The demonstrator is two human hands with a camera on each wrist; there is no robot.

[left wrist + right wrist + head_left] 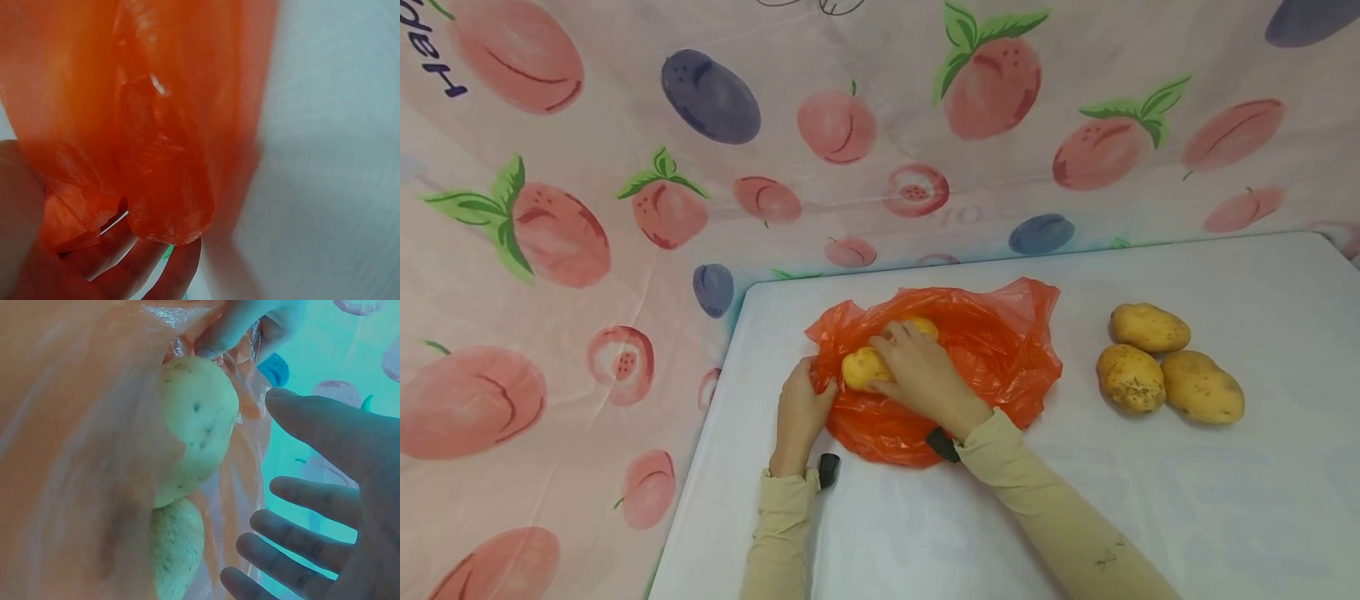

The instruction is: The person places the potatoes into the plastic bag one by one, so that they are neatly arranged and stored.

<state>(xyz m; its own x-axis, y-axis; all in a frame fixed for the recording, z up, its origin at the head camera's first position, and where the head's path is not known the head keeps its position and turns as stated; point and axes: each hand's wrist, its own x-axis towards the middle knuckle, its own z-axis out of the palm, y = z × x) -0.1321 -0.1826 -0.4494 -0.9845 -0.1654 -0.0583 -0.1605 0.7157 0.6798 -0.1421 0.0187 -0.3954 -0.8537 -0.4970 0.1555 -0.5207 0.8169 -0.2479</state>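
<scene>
An orange-red plastic bag (1000, 358) lies spread open on the white table, with one yellow potato (861, 369) at its left side and another potato (923, 327) just behind it. The left hand (801, 408) holds the bag's left edge between thumb and fingers; in the left wrist view the film of the bag (169, 156) hides part of those fingers. Over the potatoes in the bag is the right hand (921, 371). In the right wrist view its fingers (306, 540) are spread and apart from the nearer potato (200, 419).
To the right of the bag, three loose potatoes lie grouped together: one at the back (1150, 327), one at front left (1131, 379) and one at front right (1204, 387). A fruit-print curtain (880, 75) hangs behind and left of the table (895, 533).
</scene>
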